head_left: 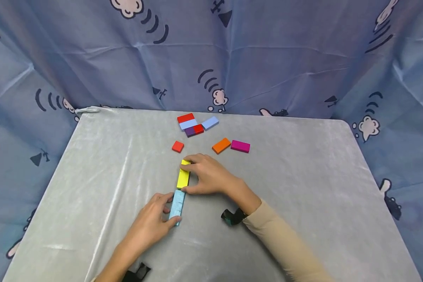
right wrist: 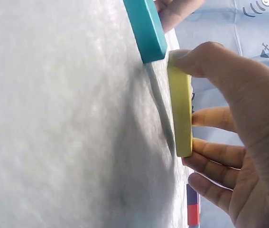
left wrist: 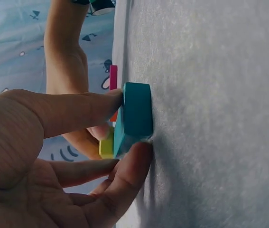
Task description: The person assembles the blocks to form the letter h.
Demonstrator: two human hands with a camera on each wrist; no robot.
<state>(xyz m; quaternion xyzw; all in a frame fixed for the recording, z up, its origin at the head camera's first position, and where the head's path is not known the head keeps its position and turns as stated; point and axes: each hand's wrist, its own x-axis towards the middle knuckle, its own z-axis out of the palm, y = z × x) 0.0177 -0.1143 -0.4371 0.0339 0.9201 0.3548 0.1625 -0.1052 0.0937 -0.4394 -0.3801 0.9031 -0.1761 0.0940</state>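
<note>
My left hand [head_left: 150, 219] pinches a light-blue rectangular block [head_left: 177, 203] between thumb and fingers at the middle of the table. In the left wrist view that block [left wrist: 138, 109] looks teal, with the thumb at one end and a finger at the other. Just beyond it my right hand [head_left: 211, 175] grips a yellow block [head_left: 183, 178] lengthwise. The two blocks stand nearly end to end. In the right wrist view a narrow gap parts the yellow block [right wrist: 180, 109] from the teal one, the thumb resting at its near end.
A small red block [head_left: 178, 146], an orange block [head_left: 221, 145] and a magenta block [head_left: 240, 146] lie beyond my hands. Farther back sit red, blue and purple blocks in a group, beside another blue block [head_left: 210, 123]. Grey cloth covers the table [head_left: 303, 196]; a patterned curtain [head_left: 268, 58] hangs behind.
</note>
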